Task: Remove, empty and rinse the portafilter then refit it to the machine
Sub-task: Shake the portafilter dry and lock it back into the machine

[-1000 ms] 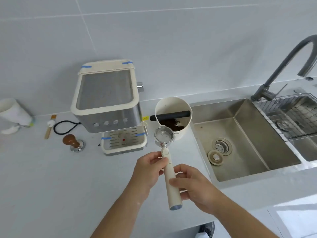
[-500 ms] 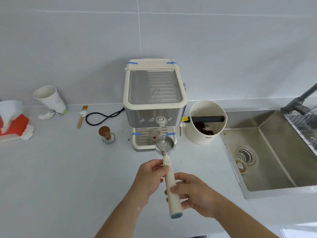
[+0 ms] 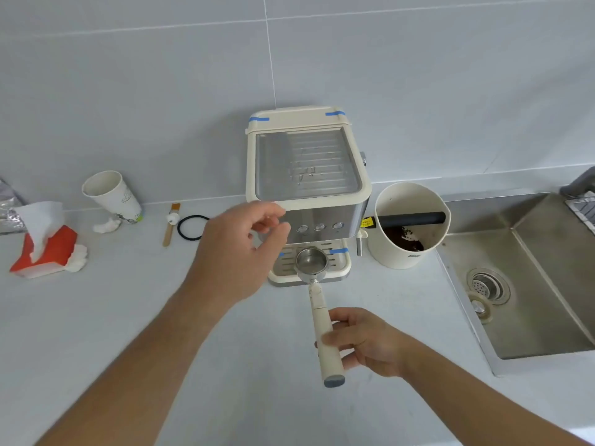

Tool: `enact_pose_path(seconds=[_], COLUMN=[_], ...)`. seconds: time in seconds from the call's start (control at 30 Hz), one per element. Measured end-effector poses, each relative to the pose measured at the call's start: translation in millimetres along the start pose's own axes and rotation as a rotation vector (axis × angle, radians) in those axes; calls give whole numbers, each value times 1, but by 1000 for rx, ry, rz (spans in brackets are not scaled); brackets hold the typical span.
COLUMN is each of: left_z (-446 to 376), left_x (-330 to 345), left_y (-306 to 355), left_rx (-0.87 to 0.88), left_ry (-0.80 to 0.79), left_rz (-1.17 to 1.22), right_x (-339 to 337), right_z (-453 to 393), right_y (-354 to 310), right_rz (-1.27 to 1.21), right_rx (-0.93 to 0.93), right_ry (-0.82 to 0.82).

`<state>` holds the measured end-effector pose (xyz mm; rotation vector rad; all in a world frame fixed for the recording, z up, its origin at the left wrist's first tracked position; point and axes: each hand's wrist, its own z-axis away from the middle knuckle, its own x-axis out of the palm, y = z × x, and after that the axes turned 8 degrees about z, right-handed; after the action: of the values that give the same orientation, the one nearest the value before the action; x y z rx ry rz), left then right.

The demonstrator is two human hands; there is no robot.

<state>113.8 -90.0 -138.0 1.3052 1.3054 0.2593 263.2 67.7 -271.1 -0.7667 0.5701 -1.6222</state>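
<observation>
Cream portafilter [image 3: 323, 320] gripped in right hand [image 3: 367, 342], left hand [image 3: 238, 249] raised, loosely curled

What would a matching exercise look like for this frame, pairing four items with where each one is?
Items:
1. portafilter
2. knock box
3. paper cup
4. tissue pack

Places:
A. far left of the counter
B. between the machine and the sink
C. held by the right hand, before the drip tray
D. tilted against the wall, left of the machine

Pairs: 1-C, 2-B, 3-D, 4-A
</observation>
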Motion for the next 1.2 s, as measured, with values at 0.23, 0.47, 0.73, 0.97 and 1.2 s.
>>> enact_pose_path(seconds=[0.23, 0.47, 0.73, 0.97, 1.2], left_z=[-85, -110, -110, -112, -113], left_x=[21, 40, 44, 45, 44], left_y=[0, -14, -20, -21, -23], left_rx=[236, 207, 120, 105, 80], left_ry=[-197, -273, -164, -141, -136], left_rz=[-320, -367, -303, -296, -288], right_x=[-3, -9, -2, 22, 45], right_z=[-26, -37, -58, -81, -102], right_y=[-20, -35, -42, -51, -48], right_rz=[-95, -124, -178, -271, -353], right_rx=[-34, -86, -142, -232, -287], right_ry=[56, 65, 19, 14, 122])
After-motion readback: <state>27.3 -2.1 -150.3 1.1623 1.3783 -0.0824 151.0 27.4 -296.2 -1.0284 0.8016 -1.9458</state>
